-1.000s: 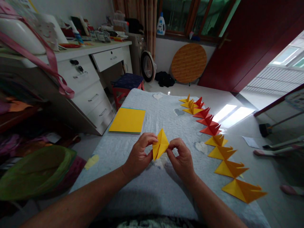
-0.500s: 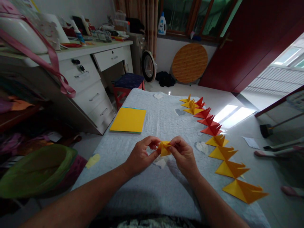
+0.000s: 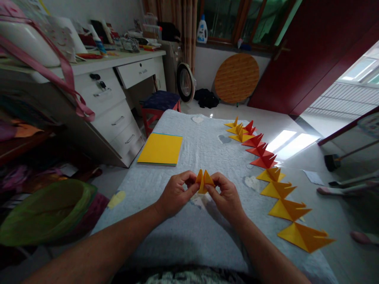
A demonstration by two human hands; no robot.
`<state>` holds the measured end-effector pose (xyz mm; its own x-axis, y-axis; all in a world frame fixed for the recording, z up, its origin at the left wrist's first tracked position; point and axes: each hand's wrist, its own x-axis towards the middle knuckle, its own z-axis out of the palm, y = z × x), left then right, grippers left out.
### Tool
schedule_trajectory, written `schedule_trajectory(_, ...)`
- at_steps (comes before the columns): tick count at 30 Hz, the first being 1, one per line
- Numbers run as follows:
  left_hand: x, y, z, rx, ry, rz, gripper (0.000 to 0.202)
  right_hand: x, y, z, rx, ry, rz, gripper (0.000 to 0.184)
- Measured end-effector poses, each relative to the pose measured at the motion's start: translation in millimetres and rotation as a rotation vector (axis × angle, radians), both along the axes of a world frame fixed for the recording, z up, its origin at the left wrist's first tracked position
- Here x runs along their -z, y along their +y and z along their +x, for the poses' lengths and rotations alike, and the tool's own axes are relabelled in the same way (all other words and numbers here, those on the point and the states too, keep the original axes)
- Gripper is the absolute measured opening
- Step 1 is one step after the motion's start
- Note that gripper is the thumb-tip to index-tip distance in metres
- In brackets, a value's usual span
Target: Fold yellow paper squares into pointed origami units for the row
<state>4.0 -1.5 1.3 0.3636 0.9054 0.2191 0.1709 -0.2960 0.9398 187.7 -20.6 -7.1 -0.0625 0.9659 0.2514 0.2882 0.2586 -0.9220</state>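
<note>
Both my hands pinch a small folded yellow paper piece (image 3: 203, 180) just above the light blue cloth-covered table (image 3: 189, 236). My left hand (image 3: 176, 193) grips its left side with thumb and fingers closed. On the piece's right side my right hand (image 3: 226, 195) does the same. The paper is folded into two upright pointed flaps between my fingertips. A stack of flat yellow paper sheets (image 3: 160, 149) lies further back on the left.
A row of several finished folded pieces, yellow (image 3: 304, 236) and red (image 3: 261, 152), runs along the table's right edge. A white desk with drawers (image 3: 118, 98) stands to the left, a green-lined bin (image 3: 44, 213) at lower left, a round wooden board (image 3: 236, 78) by the far wall.
The yellow piece went from a tall open diamond shape to a smaller, tighter fold. Both hands closed in on it and stayed over the table's middle.
</note>
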Motion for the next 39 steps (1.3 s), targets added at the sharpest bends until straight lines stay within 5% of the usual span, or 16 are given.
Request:
schedule_trajectory(6, -3.6, -1.2, -0.9, 0.000, -0.036, 0.088, 0.021, 3.7, 5.5, 1.5, -0.105, 0.378, -0.198, 0.023)
schedule_trajectory(13, 0.3, -0.6, -3.4, -0.059, -0.079, 0.106, 0.012, -1.4, 6.4, 0.9, -0.136, 0.506, -0.264, 0.029)
schedule_trajectory(19, -4.8, -3.2, -1.2, 0.104, -0.150, -0.040, 0.013, -1.6, 5.7, 1.8, -0.118, 0.475, -0.278, 0.029)
schedule_trajectory(24, -4.5, -6.5, 0.2, 0.049, -0.056, 0.073, 0.029, 0.2, 5.9, 1.6, -0.101, 0.481, -0.283, 0.030)
schedule_trajectory(31, 1.0, -3.5, 2.2, 0.113, -0.209, -0.186, 0.023, 2.7, 6.0, -1.2, -0.114, 0.468, -0.290, 0.026)
schedule_trajectory(39, 2.1, -1.4, 3.8, 0.138, -0.212, -0.244, 0.020, 4.5, 6.9, -4.6, -0.096, 0.435, -0.280, 0.022)
